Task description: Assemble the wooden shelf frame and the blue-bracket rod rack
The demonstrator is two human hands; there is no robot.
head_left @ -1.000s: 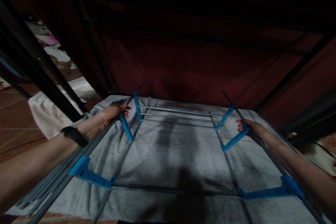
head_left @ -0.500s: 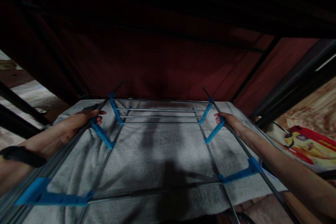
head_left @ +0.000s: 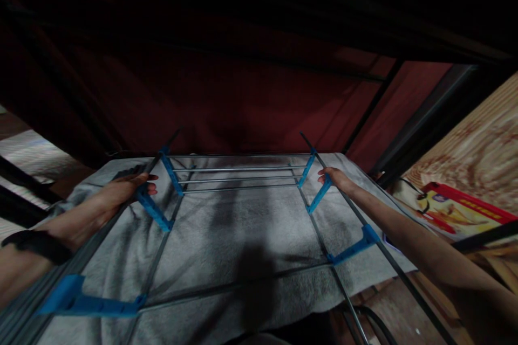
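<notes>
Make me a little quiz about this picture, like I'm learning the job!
1. True or false: both hands grip the side rails of the rack.
2. What colour are the plastic brackets on the rack: A) yellow, B) blue, C) green?
3. Fill in: a grey ______ lies under the rack.

Key:
1. True. The left hand holds the left rail, and the right hand holds the right rail.
2. B, blue.
3. Towel.
</notes>
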